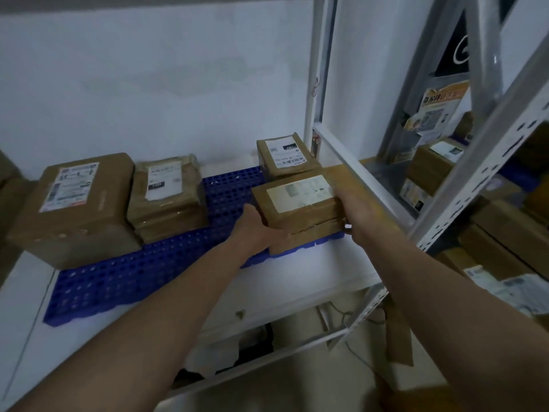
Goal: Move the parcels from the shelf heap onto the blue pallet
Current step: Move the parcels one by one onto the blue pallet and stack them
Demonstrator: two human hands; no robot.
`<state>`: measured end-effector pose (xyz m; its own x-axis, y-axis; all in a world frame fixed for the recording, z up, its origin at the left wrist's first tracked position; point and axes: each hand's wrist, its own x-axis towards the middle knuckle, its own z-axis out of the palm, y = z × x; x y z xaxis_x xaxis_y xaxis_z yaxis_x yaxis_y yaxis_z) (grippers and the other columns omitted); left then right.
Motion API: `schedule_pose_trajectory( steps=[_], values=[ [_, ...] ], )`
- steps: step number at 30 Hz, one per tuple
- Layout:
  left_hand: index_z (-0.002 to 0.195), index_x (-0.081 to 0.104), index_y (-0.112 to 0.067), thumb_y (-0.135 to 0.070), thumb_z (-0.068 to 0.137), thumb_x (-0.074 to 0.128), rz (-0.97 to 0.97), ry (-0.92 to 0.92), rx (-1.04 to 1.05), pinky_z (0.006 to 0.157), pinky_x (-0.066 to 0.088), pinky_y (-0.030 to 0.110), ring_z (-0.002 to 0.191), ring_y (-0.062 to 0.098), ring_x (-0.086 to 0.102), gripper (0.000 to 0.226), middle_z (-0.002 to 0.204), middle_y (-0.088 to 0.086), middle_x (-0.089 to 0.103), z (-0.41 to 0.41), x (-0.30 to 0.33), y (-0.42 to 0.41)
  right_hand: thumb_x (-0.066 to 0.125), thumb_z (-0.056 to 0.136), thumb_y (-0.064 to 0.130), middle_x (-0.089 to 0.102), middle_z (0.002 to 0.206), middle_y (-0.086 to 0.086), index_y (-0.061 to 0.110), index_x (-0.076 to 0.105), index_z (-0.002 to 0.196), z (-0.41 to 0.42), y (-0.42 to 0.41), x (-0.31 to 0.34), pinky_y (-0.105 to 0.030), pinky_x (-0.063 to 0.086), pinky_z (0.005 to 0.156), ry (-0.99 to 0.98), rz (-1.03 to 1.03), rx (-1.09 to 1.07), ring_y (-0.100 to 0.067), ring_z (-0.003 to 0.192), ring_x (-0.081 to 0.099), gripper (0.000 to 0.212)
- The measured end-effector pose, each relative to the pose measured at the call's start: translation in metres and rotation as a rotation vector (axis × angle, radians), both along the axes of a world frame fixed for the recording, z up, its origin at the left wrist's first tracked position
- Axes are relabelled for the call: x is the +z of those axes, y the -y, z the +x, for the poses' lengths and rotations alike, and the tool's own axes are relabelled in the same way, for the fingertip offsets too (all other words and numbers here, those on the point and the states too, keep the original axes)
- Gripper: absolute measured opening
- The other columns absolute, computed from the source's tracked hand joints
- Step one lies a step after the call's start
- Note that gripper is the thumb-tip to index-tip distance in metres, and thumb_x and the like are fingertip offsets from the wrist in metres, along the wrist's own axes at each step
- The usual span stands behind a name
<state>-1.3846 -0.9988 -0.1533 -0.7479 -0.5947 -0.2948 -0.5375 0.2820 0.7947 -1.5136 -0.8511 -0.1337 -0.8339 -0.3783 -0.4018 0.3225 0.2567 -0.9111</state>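
A brown taped parcel (300, 203) with a pale label sits at the right end of the blue pallet (142, 272), on top of another flat brown parcel (309, 236). My left hand (255, 227) grips its left lower edge. My right hand (356, 209) holds its right side, fingers curled around the end. Three more parcels rest on the pallet: a large box (77, 206) at the left, a taped bundle (166, 194) beside it, and a small box (285, 156) at the back right.
A white metal shelf rack (487, 162) stands to the right, holding a heap of brown parcels (502, 233) and labelled bags. The pallet lies on a white surface (297, 281) against a white wall. Cables and dark items lie below the surface.
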Motion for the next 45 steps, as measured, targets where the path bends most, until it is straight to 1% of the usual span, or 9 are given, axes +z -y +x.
schedule_pose_trajectory(
  steps=[5, 8, 12, 24, 33, 37, 39, 41, 45],
  values=[
    [0.145, 0.022, -0.010, -0.020, 0.061, 0.090, 0.056, 0.045, 0.002, 0.105, 0.040, 0.032, 0.127, 0.020, 0.044, 0.108, 0.143, 0.001, 0.042, -0.006, -0.013, 0.002, 0.053, 0.092, 0.045, 0.061, 0.095, 0.007, 0.032, 0.054, 0.087, -0.019, -0.006, -0.009, -0.033, 0.043, 0.082, 0.022, -0.053, 0.056, -0.011, 0.087, 0.057, 0.014],
    [0.145, 0.026, -0.011, -0.009, 0.060, 0.090, 0.107, -0.003, 0.004, 0.099, 0.038, 0.023, 0.123, 0.015, 0.046, 0.106, 0.142, -0.001, 0.043, -0.011, -0.019, -0.005, 0.053, 0.092, 0.049, 0.062, 0.095, 0.003, 0.029, 0.054, 0.094, -0.026, -0.006, -0.020, -0.035, 0.047, 0.086, 0.084, -0.051, 0.129, -0.015, 0.088, 0.059, 0.020],
    [0.144, 0.029, -0.012, -0.012, 0.064, 0.087, -0.015, 0.018, 0.037, 0.102, 0.042, 0.032, 0.124, 0.022, 0.048, 0.099, 0.138, 0.004, 0.048, -0.019, -0.023, -0.008, 0.051, 0.095, 0.046, 0.064, 0.092, 0.001, 0.027, 0.054, 0.095, -0.035, -0.006, -0.028, -0.031, 0.050, 0.080, 0.105, -0.059, 0.157, -0.015, 0.084, 0.062, 0.019],
    [0.143, 0.029, -0.011, -0.008, 0.072, 0.081, -0.032, 0.020, 0.048, 0.099, 0.039, 0.027, 0.125, 0.024, 0.046, 0.088, 0.137, 0.009, 0.048, -0.026, -0.027, -0.010, 0.047, 0.096, 0.049, 0.066, 0.099, 0.000, 0.028, 0.054, 0.090, -0.047, -0.004, -0.028, -0.040, 0.047, 0.102, 0.069, -0.011, 0.233, -0.018, 0.094, 0.063, 0.023],
    [0.143, 0.026, -0.010, -0.011, 0.076, 0.079, -0.073, 0.050, 0.022, 0.100, 0.036, 0.027, 0.128, 0.025, 0.043, 0.085, 0.140, 0.010, 0.045, -0.026, -0.026, -0.012, 0.050, 0.094, 0.050, 0.066, 0.102, -0.002, 0.026, 0.055, 0.094, -0.049, -0.004, -0.026, -0.040, 0.047, 0.101, 0.064, 0.014, 0.268, -0.019, 0.096, 0.063, 0.025],
    [0.144, 0.025, -0.010, -0.014, 0.074, 0.081, -0.093, 0.062, -0.003, 0.101, 0.036, 0.027, 0.129, 0.025, 0.043, 0.089, 0.142, 0.009, 0.044, -0.024, -0.023, -0.012, 0.053, 0.092, 0.050, 0.064, 0.118, -0.007, 0.022, 0.055, 0.102, -0.047, -0.007, -0.020, -0.039, 0.047, 0.100, 0.038, 0.071, 0.287, -0.019, 0.096, 0.062, 0.030],
    [0.145, 0.024, -0.010, -0.014, 0.072, 0.083, -0.097, 0.104, -0.042, 0.098, 0.036, 0.024, 0.129, 0.023, 0.042, 0.094, 0.143, 0.006, 0.043, -0.017, -0.017, -0.010, 0.051, 0.093, 0.049, 0.058, 0.129, -0.008, 0.016, 0.054, 0.118, -0.045, -0.008, -0.014, -0.033, 0.044, 0.099, -0.070, 0.121, 0.284, -0.022, 0.109, 0.059, 0.041],
    [0.144, 0.027, -0.009, -0.019, 0.074, 0.081, -0.165, 0.173, -0.094, 0.092, 0.038, 0.023, 0.128, 0.022, 0.043, 0.089, 0.143, 0.005, 0.044, -0.005, -0.006, -0.003, 0.050, 0.094, 0.047, 0.051, 0.137, -0.009, 0.009, 0.042, 0.138, -0.043, -0.003, -0.004, -0.030, 0.040, 0.093, -0.348, 0.232, 0.262, -0.025, 0.121, 0.052, 0.058],
    [0.136, 0.042, -0.009, -0.031, 0.086, 0.068, -0.508, 0.365, -0.166, 0.096, 0.045, 0.034, 0.121, 0.024, 0.050, 0.060, 0.137, 0.009, 0.050, 0.032, 0.027, 0.020, 0.049, 0.079, 0.062, 0.057, 0.128, -0.007, 0.013, 0.051, 0.131, -0.016, 0.037, 0.032, -0.043, 0.046, 0.099, -0.920, 0.474, 0.539, -0.027, 0.117, 0.054, 0.071]
  ],
)
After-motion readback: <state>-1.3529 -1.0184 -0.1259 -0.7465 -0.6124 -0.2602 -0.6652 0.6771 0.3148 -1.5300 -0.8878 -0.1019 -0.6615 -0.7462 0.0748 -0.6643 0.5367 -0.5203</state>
